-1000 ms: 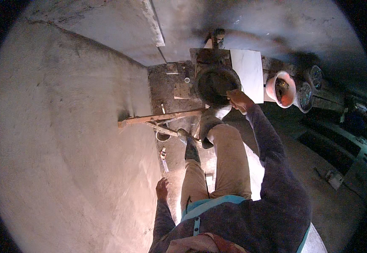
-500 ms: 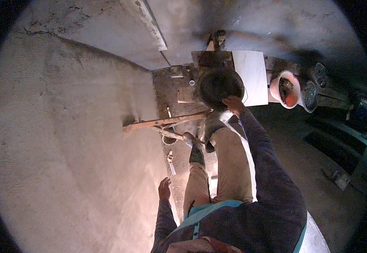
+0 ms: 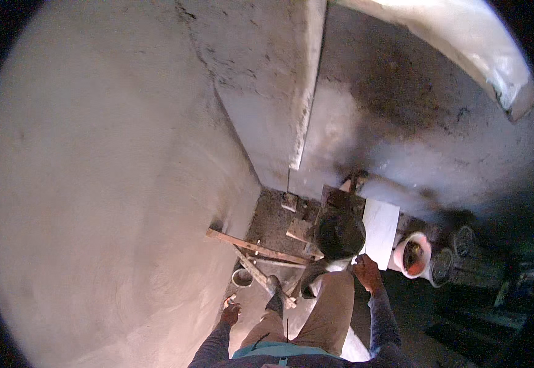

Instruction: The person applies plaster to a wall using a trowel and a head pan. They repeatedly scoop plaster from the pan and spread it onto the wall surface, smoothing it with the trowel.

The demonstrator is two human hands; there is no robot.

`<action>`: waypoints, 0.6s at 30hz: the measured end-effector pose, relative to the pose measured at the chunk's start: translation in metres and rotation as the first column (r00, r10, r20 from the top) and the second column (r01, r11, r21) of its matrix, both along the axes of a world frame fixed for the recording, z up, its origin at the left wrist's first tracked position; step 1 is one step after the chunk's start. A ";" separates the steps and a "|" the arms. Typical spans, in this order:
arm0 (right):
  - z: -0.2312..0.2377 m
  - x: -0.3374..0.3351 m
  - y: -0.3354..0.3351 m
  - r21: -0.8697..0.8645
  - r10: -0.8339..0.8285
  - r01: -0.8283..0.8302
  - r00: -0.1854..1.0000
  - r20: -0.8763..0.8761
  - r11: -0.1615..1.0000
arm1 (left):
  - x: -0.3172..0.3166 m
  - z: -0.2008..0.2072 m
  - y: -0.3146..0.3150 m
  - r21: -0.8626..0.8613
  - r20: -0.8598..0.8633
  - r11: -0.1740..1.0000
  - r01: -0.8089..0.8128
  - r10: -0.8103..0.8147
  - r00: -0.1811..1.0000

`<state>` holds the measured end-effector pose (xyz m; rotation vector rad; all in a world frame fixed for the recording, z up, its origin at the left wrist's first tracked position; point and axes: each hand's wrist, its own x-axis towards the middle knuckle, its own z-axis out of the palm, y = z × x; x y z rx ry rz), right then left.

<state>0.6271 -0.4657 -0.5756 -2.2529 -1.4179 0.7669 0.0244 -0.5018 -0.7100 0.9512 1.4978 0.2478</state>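
1. Right hand (image 3: 367,273): we record it at the lower right edge of the black bucket, fingers curled inward; we cannot tell whether they are clamped on the rim or the handle.
2. Black bucket (image 3: 340,235): we list it just ahead of the right leg, mouth upward, dark inside, directly left of the white board.
3. Left hand (image 3: 231,314): we note it low beside the left wall (image 3: 107,184), fingers loosely bent and apart, well away from the black bucket.
4. Small tool (image 3: 229,300): pale and orange, seen just beyond the left fingertips; we cannot tell whether they touch it.
5. White board (image 3: 382,236): flat, between the black bucket and the pale bucket.
6. Pale bucket (image 3: 418,270): we see dark and orange-red contents.
7. Two clear buckets (image 3: 441,268): right of the pale bucket, contents too dim for us to name.
8. Wooden beam (image 3: 258,248): reaching from near the left wall toward the black bucket, a second timber (image 3: 250,265) slanting beneath.
9. Small bucket (image 3: 242,278): on the floor, left of the person's left boot (image 3: 274,288).
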 end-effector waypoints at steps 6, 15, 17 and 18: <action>0.203 -0.033 0.083 -0.268 0.393 -0.501 0.842 -0.369 0.823 | 0.015 0.000 0.008 0.082 0.233 0.983 -0.165 0.142 0.962; 0.287 -0.022 0.394 -0.256 0.410 -0.725 0.604 -0.684 0.640 | 0.018 0.018 -0.037 0.039 0.063 0.959 -0.281 0.279 0.958; 0.333 -0.012 0.471 -0.123 0.481 -0.611 0.717 -0.504 0.782 | 0.014 0.018 -0.059 0.153 0.147 0.929 -0.337 0.316 0.937; 0.358 -0.009 0.491 0.023 0.520 -0.546 0.783 -0.341 0.837 | 0.015 0.018 -0.071 0.105 0.113 0.926 -0.361 0.350 0.930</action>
